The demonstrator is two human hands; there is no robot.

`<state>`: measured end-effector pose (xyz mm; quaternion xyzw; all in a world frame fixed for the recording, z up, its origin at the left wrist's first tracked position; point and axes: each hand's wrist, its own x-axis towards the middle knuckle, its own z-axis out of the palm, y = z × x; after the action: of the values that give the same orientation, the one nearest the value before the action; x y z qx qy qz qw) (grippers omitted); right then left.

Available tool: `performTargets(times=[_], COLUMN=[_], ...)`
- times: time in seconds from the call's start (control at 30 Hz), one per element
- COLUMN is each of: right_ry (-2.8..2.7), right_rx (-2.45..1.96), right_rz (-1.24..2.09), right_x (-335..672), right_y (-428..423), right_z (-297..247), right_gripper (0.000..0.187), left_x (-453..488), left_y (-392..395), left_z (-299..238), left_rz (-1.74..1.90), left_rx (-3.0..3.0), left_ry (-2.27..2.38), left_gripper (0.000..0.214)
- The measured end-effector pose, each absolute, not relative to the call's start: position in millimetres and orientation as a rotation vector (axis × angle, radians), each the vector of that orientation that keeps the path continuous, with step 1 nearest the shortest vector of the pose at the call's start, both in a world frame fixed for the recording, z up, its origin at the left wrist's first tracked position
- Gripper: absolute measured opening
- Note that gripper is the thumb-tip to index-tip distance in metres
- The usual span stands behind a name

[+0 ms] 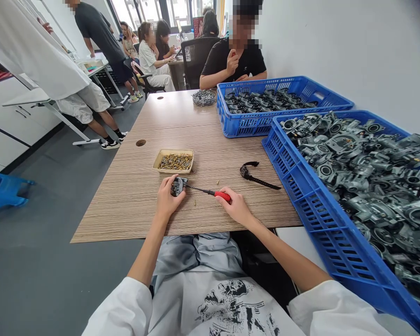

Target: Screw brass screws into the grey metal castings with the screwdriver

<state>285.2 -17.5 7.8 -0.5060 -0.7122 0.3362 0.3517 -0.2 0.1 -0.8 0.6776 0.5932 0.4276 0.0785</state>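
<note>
My left hand (168,198) is closed around a small grey metal part (178,185) resting on the wooden table (133,196). My right hand (235,205) grips the red handle of a screwdriver (221,195); its thin shaft points left and its tip meets the metal part. Just beyond the part stands a shallow beige tray (175,162) filled with small brass screws. A couple of loose brass screws (195,202) lie on the table near my hands.
A black strap-like piece (254,176) lies right of the tray. Two blue crates, one near (311,205) and one far (266,122), hold several grey metal castings. A person in black (236,60) sits at the far end; others stand or sit behind.
</note>
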Motion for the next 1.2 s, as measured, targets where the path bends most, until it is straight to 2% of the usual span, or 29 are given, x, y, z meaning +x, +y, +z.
performTargets(times=[1.2], right_ry=[-1.854], right_rx=[-1.32], right_rz=[0.878], right_x=[286.0], right_y=[-16.6], right_z=[5.1], right_gripper=[0.025], left_x=[-0.9], left_y=[0.5], left_z=[-2.7], left_rz=[1.273], left_rx=[2.024], left_ry=[1.788], left_gripper=[0.056])
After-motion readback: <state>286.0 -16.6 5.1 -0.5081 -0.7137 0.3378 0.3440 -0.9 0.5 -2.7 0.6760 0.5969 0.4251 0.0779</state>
